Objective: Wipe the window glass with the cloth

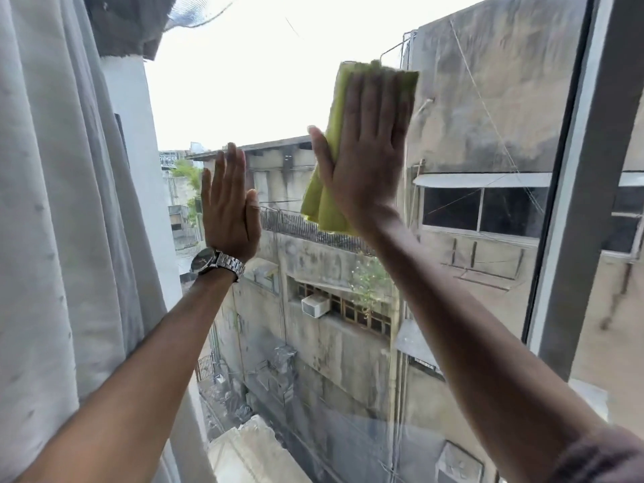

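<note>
A large pane of window glass (278, 81) fills the middle of the head view. My right hand (366, 151) lies flat on it, fingers straight and blurred, pressing a folded yellow-green cloth (322, 200) against the pane. The cloth sticks out above my fingertips and hangs below my thumb. My left hand (228, 207) is flat on the glass lower down and to the left, fingers together, holding nothing. A metal watch (217, 264) sits on that wrist.
A pale curtain (59, 221) hangs along the left edge, close to my left forearm. A grey window frame post (589, 176) runs down the right side. Through the glass are weathered concrete buildings (348, 343) and a bright sky.
</note>
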`<control>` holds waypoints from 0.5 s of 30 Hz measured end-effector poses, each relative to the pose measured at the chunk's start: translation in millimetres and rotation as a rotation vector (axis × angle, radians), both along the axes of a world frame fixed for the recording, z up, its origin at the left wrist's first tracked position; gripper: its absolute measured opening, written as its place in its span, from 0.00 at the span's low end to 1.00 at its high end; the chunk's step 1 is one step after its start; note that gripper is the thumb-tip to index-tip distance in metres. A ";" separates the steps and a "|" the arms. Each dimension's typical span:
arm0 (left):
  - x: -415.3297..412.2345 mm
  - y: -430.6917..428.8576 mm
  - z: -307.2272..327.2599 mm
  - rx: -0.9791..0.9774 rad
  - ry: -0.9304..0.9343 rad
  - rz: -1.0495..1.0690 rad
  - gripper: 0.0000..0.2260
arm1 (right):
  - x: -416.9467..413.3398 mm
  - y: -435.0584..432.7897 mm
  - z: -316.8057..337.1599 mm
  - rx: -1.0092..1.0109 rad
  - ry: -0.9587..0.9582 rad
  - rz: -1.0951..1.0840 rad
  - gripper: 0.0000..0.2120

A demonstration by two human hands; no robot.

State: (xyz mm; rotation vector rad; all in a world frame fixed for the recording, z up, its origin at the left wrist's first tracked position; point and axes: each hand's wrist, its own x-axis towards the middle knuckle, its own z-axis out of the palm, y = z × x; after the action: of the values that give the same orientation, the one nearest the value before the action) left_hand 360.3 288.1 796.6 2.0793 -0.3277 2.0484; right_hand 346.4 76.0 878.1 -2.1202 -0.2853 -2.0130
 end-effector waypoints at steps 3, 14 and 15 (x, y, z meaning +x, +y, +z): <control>-1.8 -0.7 1.7 0.011 -0.019 0.007 0.24 | 0.2 23.5 -65.1 -0.426 0.000 0.058 0.38; -14.1 -6.0 2.7 0.027 0.030 0.079 0.24 | -15.9 -145.4 -177.7 -0.406 0.115 -0.163 0.43; -13.1 -5.9 2.5 0.028 0.024 0.071 0.24 | -14.0 -144.3 -154.8 -0.322 0.101 -0.156 0.43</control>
State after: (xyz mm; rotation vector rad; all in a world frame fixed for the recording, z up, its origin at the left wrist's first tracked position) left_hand 347.3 282.2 799.1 2.1598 -0.2841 2.0681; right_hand 332.4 -68.3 723.3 -2.5002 -0.4683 -2.0506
